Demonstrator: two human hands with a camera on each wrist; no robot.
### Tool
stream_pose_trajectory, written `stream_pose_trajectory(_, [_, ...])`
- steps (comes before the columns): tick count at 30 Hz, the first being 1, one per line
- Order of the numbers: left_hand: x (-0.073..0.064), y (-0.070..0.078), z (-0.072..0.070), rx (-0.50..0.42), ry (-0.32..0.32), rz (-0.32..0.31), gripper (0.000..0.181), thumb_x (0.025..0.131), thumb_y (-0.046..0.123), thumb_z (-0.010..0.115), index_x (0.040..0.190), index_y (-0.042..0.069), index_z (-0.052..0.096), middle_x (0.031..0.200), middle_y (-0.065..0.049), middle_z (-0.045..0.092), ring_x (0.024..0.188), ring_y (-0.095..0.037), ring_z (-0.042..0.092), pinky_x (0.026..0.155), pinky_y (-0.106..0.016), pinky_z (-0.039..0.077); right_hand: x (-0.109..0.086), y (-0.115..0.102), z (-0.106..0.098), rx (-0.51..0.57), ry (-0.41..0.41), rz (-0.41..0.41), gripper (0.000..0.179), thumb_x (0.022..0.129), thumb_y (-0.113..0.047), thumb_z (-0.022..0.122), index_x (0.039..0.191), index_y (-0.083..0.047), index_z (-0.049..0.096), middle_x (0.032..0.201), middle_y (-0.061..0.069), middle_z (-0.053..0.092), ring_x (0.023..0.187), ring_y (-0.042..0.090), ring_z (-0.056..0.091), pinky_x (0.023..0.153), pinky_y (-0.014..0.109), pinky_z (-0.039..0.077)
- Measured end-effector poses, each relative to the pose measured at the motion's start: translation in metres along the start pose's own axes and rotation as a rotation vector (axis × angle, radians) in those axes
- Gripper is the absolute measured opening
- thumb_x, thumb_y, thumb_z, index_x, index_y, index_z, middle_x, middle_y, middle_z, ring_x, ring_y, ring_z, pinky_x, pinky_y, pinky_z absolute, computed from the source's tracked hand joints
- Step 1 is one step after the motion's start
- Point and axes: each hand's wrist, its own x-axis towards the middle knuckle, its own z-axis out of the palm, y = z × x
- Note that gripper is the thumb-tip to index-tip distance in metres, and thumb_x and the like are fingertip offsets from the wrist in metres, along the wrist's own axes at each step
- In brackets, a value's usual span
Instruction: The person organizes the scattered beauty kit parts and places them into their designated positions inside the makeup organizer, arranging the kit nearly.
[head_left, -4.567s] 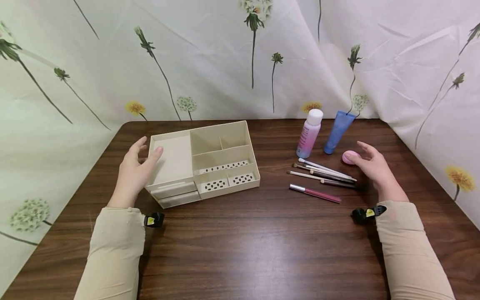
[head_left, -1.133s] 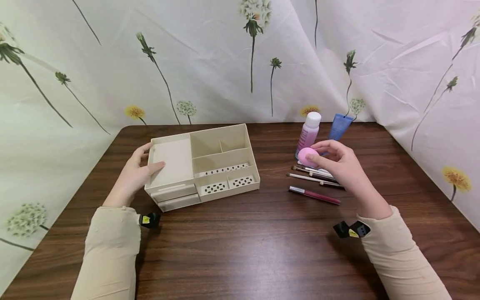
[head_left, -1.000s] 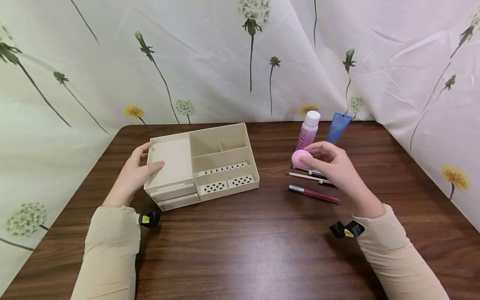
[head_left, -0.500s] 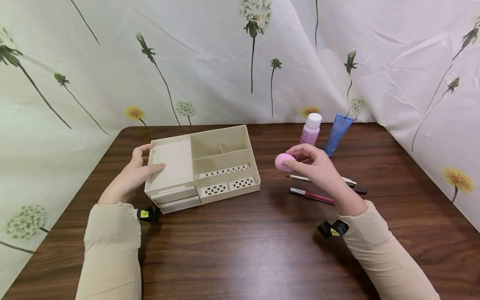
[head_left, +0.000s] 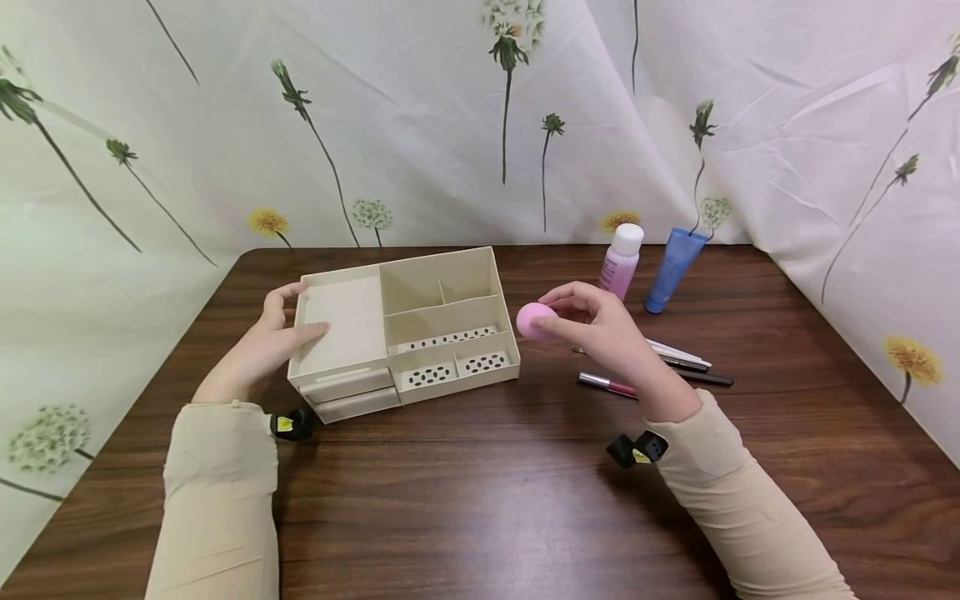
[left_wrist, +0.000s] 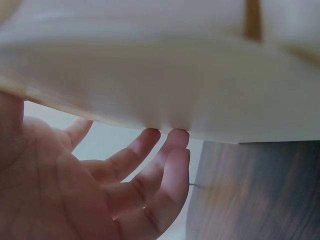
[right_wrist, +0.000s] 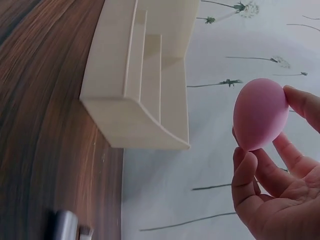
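the right hand [head_left: 606, 333] pinches a pink egg-shaped makeup sponge [head_left: 536, 322] between the thumb and fingertips, the fingers bent and only as far apart as the sponge is wide. the sponge is held up in the air just beside the right end of a cream desktop organizer [head_left: 347, 321]; the right wrist view shows a gap between the two. the left hand [head_left: 262, 346] grips the organizer's left side, thumb laid over the flat top and fingers spread and slightly bent, their tips against the outer wall. the organizer sits at a slant on a dark wood-grain table [head_left: 480, 508], with two stacked drawers [head_left: 351, 385] under its flat top at the front and divided compartments on the right, the lower ones showing black-dotted white panels. behind the right hand stand a pink bottle with a white cap [head_left: 621, 265] and a blue squeeze tube [head_left: 673, 273]. several makeup brushes [head_left: 708, 378] and a lip gloss tube with a silver end [head_left: 597, 381] lie on the table, partly hidden by the right hand and wrist. a white cloth with printed dandelions [head_left: 420, 108] hangs behind the table.
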Motion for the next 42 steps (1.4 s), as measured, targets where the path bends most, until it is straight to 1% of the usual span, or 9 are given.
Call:
stream_pose_trajectory(3, [0.0,0.001,0.0,0.017,0.006,-0.001,0.082,0.102,0.034,0.048,0.157,0.013,-0.009,0.15,-0.035,0.016,0.133,-0.041,0.031,0.087,-0.026,0.039,0.003,-0.004,0.005,0.005,0.0,-0.017,0.027,0.091,-0.022,0.073,0.114,-0.008,0.068,0.107,0.006,0.069,0.088,0.011,0.062,0.072,0.025,0.049])
stream_pose_trajectory(7, [0.001,0.001,0.0,0.029,0.015,0.003,0.082,0.102,0.034,0.048,0.157,0.013,-0.008,0.15,-0.036,0.016,0.132,-0.042,0.031,0.088,-0.03,0.039,0.006,-0.01,0.011,0.03,-0.005,-0.033,0.027,0.09,-0.019,0.074,0.113,-0.007,0.068,0.107,0.007,0.068,0.092,0.012,0.063,0.077,0.023,0.05])
stream_pose_trajectory(14, [-0.001,-0.001,-0.001,0.043,0.027,0.004,0.082,0.102,0.036,0.049,0.157,0.012,-0.007,0.15,-0.037,0.016,0.133,-0.044,0.03,0.091,-0.036,0.039,0.012,-0.015,0.024,0.078,-0.023,-0.036,0.027,0.088,-0.017,0.075,0.112,-0.005,0.068,0.104,0.008,0.068,0.092,0.014,0.063,0.078,0.025,0.054])
stream_pose_trajectory(17, [0.0,-0.002,-0.001,0.041,0.029,0.005,0.083,0.102,0.035,0.049,0.157,0.012,-0.007,0.149,-0.037,0.017,0.133,-0.043,0.03,0.09,-0.034,0.039,0.014,-0.018,0.03,0.084,-0.027,-0.044,0.028,0.087,-0.016,0.076,0.112,-0.004,0.068,0.104,0.01,0.069,0.091,0.014,0.063,0.077,0.025,0.054])
stream_pose_trajectory(20, [0.0,-0.002,-0.001,0.035,0.026,0.007,0.083,0.102,0.035,0.05,0.157,0.013,-0.007,0.149,-0.036,0.018,0.132,-0.042,0.032,0.088,-0.03,0.039,0.016,-0.02,0.036,0.066,-0.033,-0.055,0.029,0.087,-0.015,0.076,0.113,-0.005,0.069,0.106,0.009,0.07,0.09,0.014,0.062,0.076,0.026,0.052])
stream_pose_trajectory(26, [0.0,-0.002,-0.001,0.018,0.031,0.011,0.082,0.101,0.035,0.051,0.158,0.014,-0.005,0.148,-0.035,0.02,0.129,-0.04,0.035,0.083,-0.021,0.041,0.022,-0.019,0.048,0.069,-0.064,-0.083,0.028,0.086,-0.017,0.077,0.112,-0.007,0.071,0.107,0.008,0.07,0.091,0.015,0.061,0.08,0.028,0.049])
stream_pose_trajectory(31, [0.0,-0.002,0.002,0.011,0.029,0.008,0.081,0.101,0.032,0.051,0.157,0.012,-0.004,0.146,-0.034,0.023,0.125,-0.038,0.039,0.078,-0.016,0.042,0.025,-0.017,0.059,0.072,-0.084,-0.087,0.027,0.086,-0.019,0.078,0.111,-0.01,0.072,0.105,0.006,0.071,0.089,0.016,0.061,0.076,0.028,0.049])
stream_pose_trajectory(37, [0.001,-0.001,0.0,0.02,0.031,0.002,0.082,0.102,0.031,0.05,0.157,0.01,-0.007,0.15,-0.035,0.018,0.13,-0.04,0.034,0.08,-0.02,0.041,0.032,-0.017,0.075,0.035,-0.117,-0.114,0.028,0.085,-0.02,0.079,0.11,-0.01,0.073,0.104,0.006,0.072,0.092,0.017,0.063,0.075,0.028,0.05])
stream_pose_trajectory(42, [0.001,0.0,0.0,0.036,0.035,0.001,0.082,0.102,0.03,0.049,0.157,0.009,-0.008,0.15,-0.036,0.016,0.131,-0.042,0.032,0.086,-0.029,0.042,0.036,-0.017,0.089,0.029,-0.157,-0.116,0.029,0.085,-0.02,0.079,0.111,-0.009,0.073,0.106,0.006,0.071,0.091,0.016,0.062,0.073,0.025,0.05])
